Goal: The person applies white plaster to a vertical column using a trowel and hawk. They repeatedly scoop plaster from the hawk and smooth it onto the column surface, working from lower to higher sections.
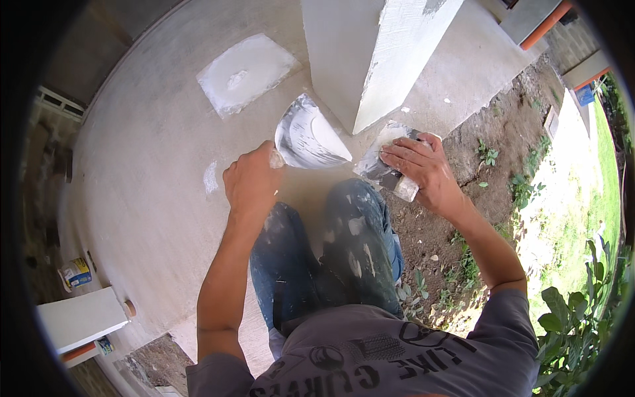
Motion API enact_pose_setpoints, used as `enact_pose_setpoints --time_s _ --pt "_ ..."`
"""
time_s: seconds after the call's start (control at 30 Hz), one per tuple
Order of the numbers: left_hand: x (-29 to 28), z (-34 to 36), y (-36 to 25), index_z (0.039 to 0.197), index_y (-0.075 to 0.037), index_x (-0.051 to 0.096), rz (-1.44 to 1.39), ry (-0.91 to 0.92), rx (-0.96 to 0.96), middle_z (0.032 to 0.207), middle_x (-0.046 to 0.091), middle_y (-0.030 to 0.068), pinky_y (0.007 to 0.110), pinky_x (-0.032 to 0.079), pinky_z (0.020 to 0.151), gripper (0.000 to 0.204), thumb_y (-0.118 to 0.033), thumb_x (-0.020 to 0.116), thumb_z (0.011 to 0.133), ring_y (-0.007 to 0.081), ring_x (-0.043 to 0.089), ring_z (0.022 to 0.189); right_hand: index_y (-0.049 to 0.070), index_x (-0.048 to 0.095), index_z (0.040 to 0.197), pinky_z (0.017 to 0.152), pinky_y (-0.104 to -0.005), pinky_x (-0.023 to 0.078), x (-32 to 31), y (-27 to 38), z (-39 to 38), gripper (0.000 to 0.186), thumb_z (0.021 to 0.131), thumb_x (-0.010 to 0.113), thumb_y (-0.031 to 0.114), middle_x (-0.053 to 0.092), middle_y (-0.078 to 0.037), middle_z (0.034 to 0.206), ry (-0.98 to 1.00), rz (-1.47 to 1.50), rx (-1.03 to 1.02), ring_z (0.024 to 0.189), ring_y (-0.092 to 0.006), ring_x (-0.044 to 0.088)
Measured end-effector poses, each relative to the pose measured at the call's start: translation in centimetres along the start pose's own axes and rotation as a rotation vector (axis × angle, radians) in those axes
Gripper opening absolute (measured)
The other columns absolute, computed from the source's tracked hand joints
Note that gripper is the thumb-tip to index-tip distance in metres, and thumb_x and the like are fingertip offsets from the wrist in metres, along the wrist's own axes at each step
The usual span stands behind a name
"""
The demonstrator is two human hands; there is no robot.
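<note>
My left hand is closed at the near-left corner of a half-round, fan-shaped plaster holder, which is smeared with white plaster streaked grey. Whether it is a blade or a shallow pan, I cannot tell. Just right of it, my right hand is wrapped round the pale handle of a flat trowel coated in wet plaster. Both tools are held above my knees, apart from each other. Close beyond them stands the foot of a white plastered column, its sharp corner toward me.
A white rectangular patch or board with a plaster lump lies on the concrete floor. Right of the floor's edge runs bare soil with weeds, then grass. A bucket and a white ledge stand far left.
</note>
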State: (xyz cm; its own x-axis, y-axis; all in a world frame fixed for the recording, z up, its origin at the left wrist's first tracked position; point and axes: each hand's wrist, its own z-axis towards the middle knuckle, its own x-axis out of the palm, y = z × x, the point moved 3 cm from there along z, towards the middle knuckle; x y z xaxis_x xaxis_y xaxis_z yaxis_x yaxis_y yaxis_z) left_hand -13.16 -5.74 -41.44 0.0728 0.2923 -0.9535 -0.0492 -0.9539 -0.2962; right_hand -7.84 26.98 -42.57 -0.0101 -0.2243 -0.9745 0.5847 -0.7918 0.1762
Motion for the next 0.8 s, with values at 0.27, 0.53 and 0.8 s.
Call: enact_pose_setpoints --time_s 0.27,0.53,0.8 --pt "4.8 -3.6 1.4 0.108 -0.004 0.076 -0.23 0.133 -0.046 0.098 0.079 0.0233 0.05 0.057 0.082 0.03 -0.029 0.083 0.091 0.0486 0.073 0.096 0.008 0.064 0.155 0.119 -0.0524 0.039 -1.4 -8.9 9.0 0.075 0.082 0.072 -0.009 0.064 -0.011 0.158 -0.9 -0.152 0.091 0.145 -0.0367 0.056" --pt "9.5 -8.0 5.4 0.112 -0.009 0.079 -0.25 0.188 -0.155 0.105 0.079 0.0197 0.051 0.057 0.087 0.032 -0.034 0.08 0.093 0.0445 0.073 0.103 0.0 0.062 0.154 0.12 -0.0533 0.042 18.1 -11.2 8.5 0.063 0.092 0.068 -0.001 0.06 -0.015 0.16 -0.855 -0.192 0.089 0.145 -0.0363 0.054" --pt "10.8 -7.3 4.5 0.108 -0.006 0.078 -0.3 0.167 -0.118 0.095 0.077 0.0223 0.051 0.056 0.083 0.027 -0.026 0.085 0.091 0.0479 0.073 0.096 -0.004 0.062 0.153 0.121 -0.054 0.04 11.8 -10.3 5.7 0.053 0.102 0.067 0.012 0.065 -0.019 0.154 -0.936 -0.092 0.184 0.141 -0.041 0.059"
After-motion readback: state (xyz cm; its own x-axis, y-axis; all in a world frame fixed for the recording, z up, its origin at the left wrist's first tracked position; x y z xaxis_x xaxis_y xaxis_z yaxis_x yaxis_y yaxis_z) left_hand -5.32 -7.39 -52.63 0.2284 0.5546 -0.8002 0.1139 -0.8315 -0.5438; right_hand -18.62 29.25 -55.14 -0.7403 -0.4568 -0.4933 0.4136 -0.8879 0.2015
